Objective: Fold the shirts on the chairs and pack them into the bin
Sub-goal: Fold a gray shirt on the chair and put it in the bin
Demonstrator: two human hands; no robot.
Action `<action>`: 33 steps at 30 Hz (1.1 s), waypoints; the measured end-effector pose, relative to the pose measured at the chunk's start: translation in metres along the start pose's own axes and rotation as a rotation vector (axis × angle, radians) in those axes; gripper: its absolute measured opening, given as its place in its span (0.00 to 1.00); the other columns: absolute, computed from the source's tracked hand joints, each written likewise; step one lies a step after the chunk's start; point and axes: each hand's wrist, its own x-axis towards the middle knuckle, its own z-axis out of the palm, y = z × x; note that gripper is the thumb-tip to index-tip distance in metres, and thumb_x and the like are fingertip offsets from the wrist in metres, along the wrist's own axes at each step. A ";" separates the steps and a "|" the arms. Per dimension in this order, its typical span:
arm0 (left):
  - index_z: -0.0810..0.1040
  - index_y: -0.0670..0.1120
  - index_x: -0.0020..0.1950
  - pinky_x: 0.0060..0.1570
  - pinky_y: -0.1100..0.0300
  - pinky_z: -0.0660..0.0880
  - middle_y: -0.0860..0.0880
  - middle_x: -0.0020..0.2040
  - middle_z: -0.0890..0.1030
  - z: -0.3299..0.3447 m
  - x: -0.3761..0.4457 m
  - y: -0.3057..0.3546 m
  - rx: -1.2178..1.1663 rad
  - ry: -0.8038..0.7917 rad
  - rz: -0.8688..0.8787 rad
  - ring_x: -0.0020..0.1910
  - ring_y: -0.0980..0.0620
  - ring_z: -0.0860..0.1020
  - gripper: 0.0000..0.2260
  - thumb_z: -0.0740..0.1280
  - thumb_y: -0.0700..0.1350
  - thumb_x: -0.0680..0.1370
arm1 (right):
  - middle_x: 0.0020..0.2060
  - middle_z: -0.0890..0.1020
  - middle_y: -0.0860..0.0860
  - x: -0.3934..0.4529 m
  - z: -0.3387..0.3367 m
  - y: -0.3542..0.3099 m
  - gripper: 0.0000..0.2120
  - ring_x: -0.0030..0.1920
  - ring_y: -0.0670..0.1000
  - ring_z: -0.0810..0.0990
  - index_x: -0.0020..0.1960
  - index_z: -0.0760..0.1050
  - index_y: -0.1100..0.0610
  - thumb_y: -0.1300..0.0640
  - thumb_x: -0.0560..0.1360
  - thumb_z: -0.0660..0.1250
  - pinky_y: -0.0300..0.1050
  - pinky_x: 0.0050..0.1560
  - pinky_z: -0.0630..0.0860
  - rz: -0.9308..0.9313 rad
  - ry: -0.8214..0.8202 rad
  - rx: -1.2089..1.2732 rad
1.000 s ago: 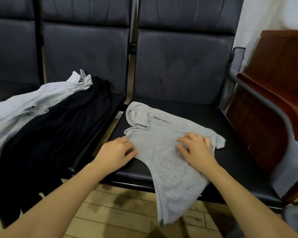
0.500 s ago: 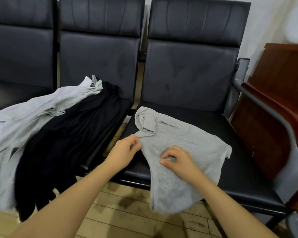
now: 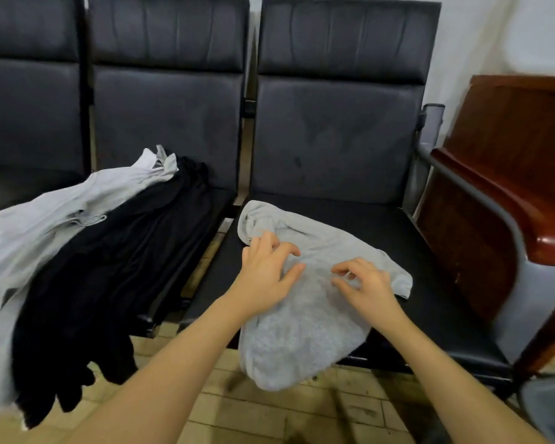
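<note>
grey shirt (image 3: 305, 318) under two loose-fingered hands, left (image 3: 266, 277), right (image 3: 364, 290); two shirts (image 3: 109, 251) aside

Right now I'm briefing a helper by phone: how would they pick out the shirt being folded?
Find the row of black padded chairs. On the rightmost seat lies a small heather-grey knit shirt, its lower part hanging off the front edge. Unlike the long black garment and pale grey one draped beside it, both hands hover over it.

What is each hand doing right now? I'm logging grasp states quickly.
Left hand: open, fingers spread over the grey shirt, gripping nothing.
Right hand: open, fingers loosely curled above the shirt, holding nothing.
</note>
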 end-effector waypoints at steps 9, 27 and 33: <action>0.77 0.54 0.53 0.44 0.58 0.51 0.55 0.49 0.62 0.064 0.017 0.071 0.036 -0.117 0.053 0.49 0.53 0.58 0.31 0.47 0.71 0.66 | 0.46 0.75 0.37 -0.026 -0.056 0.053 0.09 0.50 0.43 0.74 0.50 0.77 0.45 0.58 0.76 0.68 0.53 0.65 0.67 0.208 -0.022 -0.091; 0.78 0.53 0.42 0.48 0.64 0.51 0.55 0.48 0.68 0.050 0.023 0.056 -0.370 -0.014 -0.238 0.53 0.55 0.62 0.07 0.65 0.53 0.78 | 0.53 0.75 0.33 -0.017 -0.062 0.052 0.06 0.62 0.39 0.67 0.42 0.75 0.41 0.50 0.77 0.65 0.43 0.60 0.48 0.205 -0.136 -0.017; 0.78 0.49 0.42 0.46 0.61 0.51 0.54 0.48 0.66 0.057 0.019 0.042 -0.157 -0.006 -0.362 0.53 0.53 0.62 0.10 0.64 0.53 0.78 | 0.44 0.77 0.40 -0.020 -0.045 0.034 0.08 0.50 0.36 0.72 0.44 0.71 0.44 0.50 0.73 0.71 0.32 0.60 0.51 0.087 0.030 0.006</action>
